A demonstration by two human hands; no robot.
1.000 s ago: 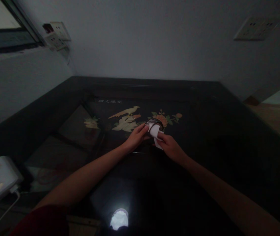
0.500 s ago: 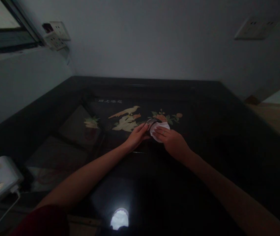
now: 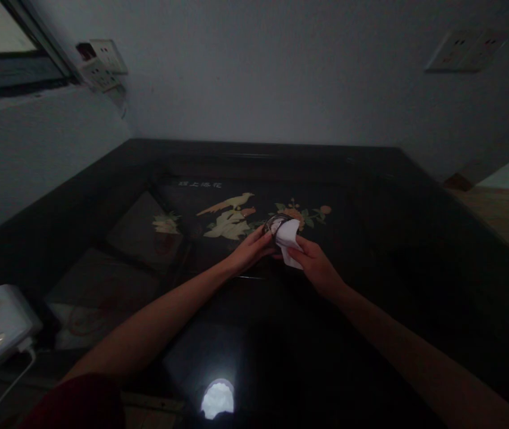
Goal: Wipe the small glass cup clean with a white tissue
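The left hand (image 3: 252,249), at frame center, is closed around the near-left edge of a dark-rimmed round object (image 3: 272,225); its exact type cannot be determined. The right hand (image 3: 319,265), right of center, pinches a white sheet (image 3: 289,233) between thumb and fingers. The sheet overlaps the object's right side. Both items are located above the black glossy tabletop (image 3: 254,304), near the inlaid flower (image 3: 292,213). A white box-shaped device (image 3: 2,325) occupies the lower left.
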